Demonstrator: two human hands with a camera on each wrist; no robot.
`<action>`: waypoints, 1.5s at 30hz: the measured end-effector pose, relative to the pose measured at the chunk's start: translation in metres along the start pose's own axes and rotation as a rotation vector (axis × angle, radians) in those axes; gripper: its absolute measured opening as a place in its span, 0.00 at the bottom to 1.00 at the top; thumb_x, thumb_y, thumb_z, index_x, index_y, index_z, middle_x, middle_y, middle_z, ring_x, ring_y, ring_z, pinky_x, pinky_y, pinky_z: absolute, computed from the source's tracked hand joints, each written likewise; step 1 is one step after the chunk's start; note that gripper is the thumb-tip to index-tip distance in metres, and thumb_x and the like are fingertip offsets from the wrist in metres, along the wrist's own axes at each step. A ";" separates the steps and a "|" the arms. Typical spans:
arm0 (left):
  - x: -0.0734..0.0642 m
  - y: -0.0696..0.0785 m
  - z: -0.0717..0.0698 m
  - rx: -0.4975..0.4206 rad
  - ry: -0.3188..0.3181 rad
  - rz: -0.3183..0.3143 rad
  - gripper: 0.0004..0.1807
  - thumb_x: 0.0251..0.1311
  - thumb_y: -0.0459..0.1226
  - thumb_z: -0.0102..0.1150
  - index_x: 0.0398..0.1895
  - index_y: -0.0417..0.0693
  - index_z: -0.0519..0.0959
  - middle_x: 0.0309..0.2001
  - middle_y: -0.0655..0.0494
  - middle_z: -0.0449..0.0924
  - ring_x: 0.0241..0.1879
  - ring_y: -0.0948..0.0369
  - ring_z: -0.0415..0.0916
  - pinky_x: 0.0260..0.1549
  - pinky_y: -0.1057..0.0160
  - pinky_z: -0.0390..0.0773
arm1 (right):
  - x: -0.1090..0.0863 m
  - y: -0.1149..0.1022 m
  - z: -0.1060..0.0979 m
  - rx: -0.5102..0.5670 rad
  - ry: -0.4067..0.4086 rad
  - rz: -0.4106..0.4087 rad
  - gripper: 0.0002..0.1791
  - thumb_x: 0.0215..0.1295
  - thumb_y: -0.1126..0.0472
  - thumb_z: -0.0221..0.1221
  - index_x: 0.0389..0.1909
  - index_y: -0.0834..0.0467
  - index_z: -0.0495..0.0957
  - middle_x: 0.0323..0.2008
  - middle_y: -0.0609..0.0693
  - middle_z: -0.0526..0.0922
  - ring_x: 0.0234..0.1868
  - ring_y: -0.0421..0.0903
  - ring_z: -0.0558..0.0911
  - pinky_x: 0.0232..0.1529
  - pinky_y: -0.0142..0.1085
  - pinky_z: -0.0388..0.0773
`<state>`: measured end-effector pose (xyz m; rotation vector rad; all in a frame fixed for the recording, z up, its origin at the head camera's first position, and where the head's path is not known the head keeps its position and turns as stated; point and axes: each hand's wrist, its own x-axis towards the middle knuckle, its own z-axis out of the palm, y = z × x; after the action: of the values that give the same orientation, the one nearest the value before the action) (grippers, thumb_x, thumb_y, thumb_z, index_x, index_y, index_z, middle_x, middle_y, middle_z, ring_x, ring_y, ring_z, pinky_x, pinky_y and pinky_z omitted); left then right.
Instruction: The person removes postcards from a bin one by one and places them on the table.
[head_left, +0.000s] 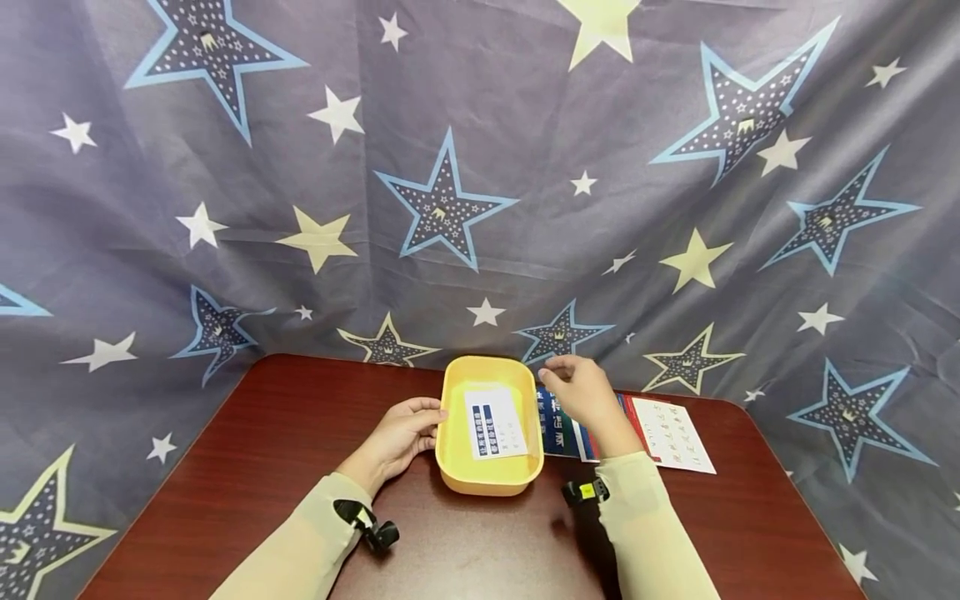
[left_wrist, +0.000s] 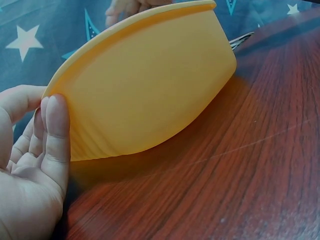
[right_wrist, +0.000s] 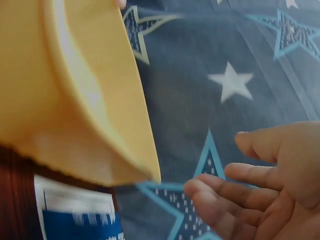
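Note:
A yellow plastic basin (head_left: 489,477) stands on the table with a white printed card (head_left: 497,423) lying inside it. My left hand (head_left: 401,437) pinches the basin's left rim, thumb on one side and fingers against the outer wall, as the left wrist view shows. Past the right rim, my right hand (head_left: 581,392) hovers over some printed booklets. Its fingers (right_wrist: 220,200) are loosely bent, hold nothing and stay apart from the basin. The basin's inside is hidden in the left wrist view.
Blue booklets (head_left: 558,429) and a white sheet with a red edge (head_left: 675,433) lie to the right of the basin, partly under my right forearm. The dark red wooden table (head_left: 300,433) meets a grey star-patterned curtain (head_left: 480,167) behind.

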<state>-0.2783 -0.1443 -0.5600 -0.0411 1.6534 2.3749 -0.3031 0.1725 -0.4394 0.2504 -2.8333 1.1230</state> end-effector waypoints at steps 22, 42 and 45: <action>0.001 0.003 -0.003 0.011 0.000 0.022 0.10 0.76 0.29 0.66 0.55 0.39 0.77 0.32 0.60 0.87 0.27 0.66 0.81 0.28 0.70 0.85 | 0.059 -0.059 0.095 -0.576 -0.333 -0.022 0.22 0.66 0.42 0.80 0.43 0.56 0.88 0.36 0.47 0.89 0.38 0.46 0.85 0.58 0.44 0.89; 0.003 -0.002 -0.002 0.014 -0.002 0.012 0.11 0.77 0.28 0.65 0.57 0.36 0.77 0.34 0.58 0.88 0.26 0.66 0.81 0.28 0.69 0.85 | 0.083 -0.020 0.118 -0.623 -0.350 -0.069 0.31 0.49 0.49 0.90 0.48 0.60 0.87 0.42 0.52 0.90 0.42 0.49 0.88 0.64 0.48 0.90; 0.003 -0.003 -0.001 0.021 0.001 0.014 0.10 0.77 0.29 0.65 0.55 0.38 0.77 0.34 0.59 0.87 0.27 0.66 0.81 0.28 0.69 0.86 | 0.096 -0.005 0.110 -0.587 -0.311 -0.080 0.30 0.51 0.55 0.87 0.54 0.60 0.88 0.49 0.53 0.92 0.48 0.50 0.89 0.68 0.54 0.87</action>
<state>-0.2806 -0.1439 -0.5635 -0.0265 1.6839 2.3681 -0.3980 0.0821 -0.5027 0.5159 -3.2209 0.2161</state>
